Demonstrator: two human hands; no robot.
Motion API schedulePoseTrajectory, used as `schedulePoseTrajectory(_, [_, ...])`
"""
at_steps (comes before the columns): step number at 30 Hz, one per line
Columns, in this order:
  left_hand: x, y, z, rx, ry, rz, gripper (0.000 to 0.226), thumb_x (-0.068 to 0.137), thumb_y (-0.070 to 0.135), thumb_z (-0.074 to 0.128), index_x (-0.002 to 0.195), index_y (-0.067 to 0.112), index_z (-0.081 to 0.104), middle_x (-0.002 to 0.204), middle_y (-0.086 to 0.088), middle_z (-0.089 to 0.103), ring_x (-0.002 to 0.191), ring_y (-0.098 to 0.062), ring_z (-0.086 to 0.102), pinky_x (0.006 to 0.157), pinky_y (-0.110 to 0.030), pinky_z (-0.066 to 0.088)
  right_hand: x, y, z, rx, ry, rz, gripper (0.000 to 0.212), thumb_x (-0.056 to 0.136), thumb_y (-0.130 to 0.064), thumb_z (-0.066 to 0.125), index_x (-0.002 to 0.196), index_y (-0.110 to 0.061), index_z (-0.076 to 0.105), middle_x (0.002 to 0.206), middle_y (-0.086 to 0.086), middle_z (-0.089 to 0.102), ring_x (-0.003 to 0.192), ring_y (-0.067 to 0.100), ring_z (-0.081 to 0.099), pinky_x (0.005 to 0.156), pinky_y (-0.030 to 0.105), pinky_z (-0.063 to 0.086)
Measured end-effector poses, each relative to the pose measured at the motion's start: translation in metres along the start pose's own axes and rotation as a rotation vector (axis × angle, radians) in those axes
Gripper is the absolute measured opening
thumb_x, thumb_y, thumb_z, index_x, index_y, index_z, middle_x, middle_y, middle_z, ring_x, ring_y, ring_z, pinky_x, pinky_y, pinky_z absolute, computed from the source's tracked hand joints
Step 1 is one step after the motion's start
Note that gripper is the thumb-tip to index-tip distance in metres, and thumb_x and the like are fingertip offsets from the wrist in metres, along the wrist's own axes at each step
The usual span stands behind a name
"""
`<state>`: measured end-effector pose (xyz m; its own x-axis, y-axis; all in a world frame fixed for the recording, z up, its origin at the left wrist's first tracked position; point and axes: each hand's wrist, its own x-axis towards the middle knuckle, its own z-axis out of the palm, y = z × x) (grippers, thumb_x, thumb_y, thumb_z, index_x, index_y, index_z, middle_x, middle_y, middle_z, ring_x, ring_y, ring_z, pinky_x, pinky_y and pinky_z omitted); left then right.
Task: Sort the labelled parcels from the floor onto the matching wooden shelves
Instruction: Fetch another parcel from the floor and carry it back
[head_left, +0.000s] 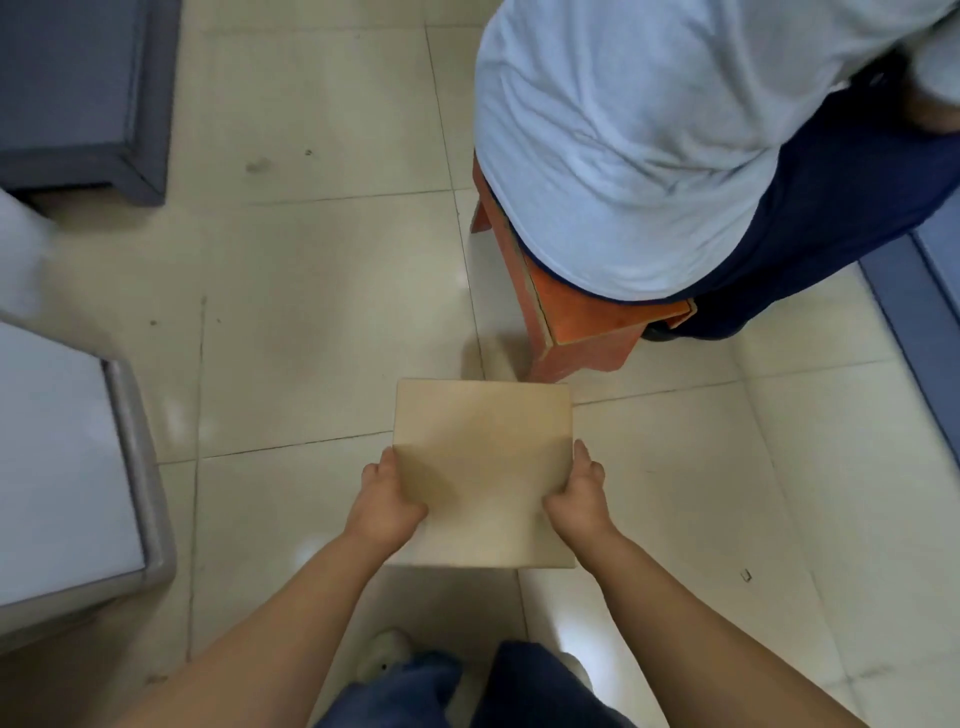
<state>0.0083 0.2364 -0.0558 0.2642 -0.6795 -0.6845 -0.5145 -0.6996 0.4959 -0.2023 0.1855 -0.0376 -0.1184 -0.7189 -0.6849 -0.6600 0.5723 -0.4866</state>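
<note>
Bare forearms; blue jeans (415, 691); pale shoes (387, 652).

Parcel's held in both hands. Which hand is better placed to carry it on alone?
Neither clearly. The left hand and right hand grip opposite side edges of the flat parcel about evenly. The stool and seated person crowd the right, so left looks marginally freer.

Matt brown cardboard parcel (483, 467) — glossy tiled floor (322, 291) — painted wooden stool (582, 332).

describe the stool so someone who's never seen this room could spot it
Look across the pale tiled floor to the seated person in a light shirt at upper right. Under them is the stool, the only orange thing here, just beyond the tan parcel.
</note>
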Motion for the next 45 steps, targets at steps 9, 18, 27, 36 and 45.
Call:
schedulePoseTrajectory(9, [-0.121,0.087,-0.166,-0.056,0.126,0.035,0.085,0.077,0.016,0.064,0.146,0.011,0.015,0.131,-0.013,0.031,0.108,-0.031,0.049,0.087,-0.029,0.041,-0.137,-0.156,-0.09,0.097,0.067,-0.102,0.04,0.079,0.001,0.043,0.113,-0.02,0.047,0.111,0.004,0.031,0.095,0.03,0.049,0.089,0.043,0.049])
schedulePoseTrajectory(18, [-0.255,0.158,-0.328,-0.321,0.274,0.178,0.067,0.075,0.006,0.066,0.136,0.008,0.036,0.13,-0.013,0.035,0.096,-0.022,0.046,0.089,-0.025,0.037,-0.277,-0.294,-0.162,0.264,0.056,-0.243,0.036,0.08,-0.005,0.048,0.111,-0.02,0.058,0.117,0.009,0.038,0.099,0.027,0.052,0.092,0.044,0.05])
schedulePoseTrajectory(27, [-0.344,0.159,-0.426,-0.662,0.347,0.238,0.059,0.086,0.019,0.058,0.139,0.018,0.032,0.132,-0.007,0.049,0.107,-0.025,0.054,0.092,-0.039,0.045,-0.367,-0.372,-0.177,0.42,-0.072,-0.399,0.039,0.083,-0.016,0.059,0.122,-0.022,0.057,0.109,0.006,0.066,0.098,0.026,0.063,0.091,0.046,0.051])
schedulePoseTrajectory(36, [-0.396,0.154,-0.474,-0.804,0.362,0.285,0.072,0.08,0.067,0.044,0.142,0.046,0.014,0.15,-0.002,0.028,0.134,-0.027,0.032,0.101,-0.052,0.035,-0.407,-0.413,-0.191,0.581,-0.225,-0.358,0.045,0.096,-0.047,0.032,0.132,-0.023,0.045,0.129,0.009,0.049,0.12,0.026,0.047,0.102,0.05,0.036])
schedulePoseTrajectory(45, [-0.422,0.157,-0.483,-0.798,0.358,0.218,0.073,0.074,0.081,0.03,0.135,0.043,0.025,0.132,0.003,0.04,0.126,-0.026,0.039,0.099,-0.052,0.036,-0.425,-0.432,-0.216,0.495,-0.31,-0.361,0.076,0.084,-0.071,0.032,0.144,-0.024,0.03,0.149,0.016,0.034,0.131,0.034,0.041,0.105,0.062,0.031])
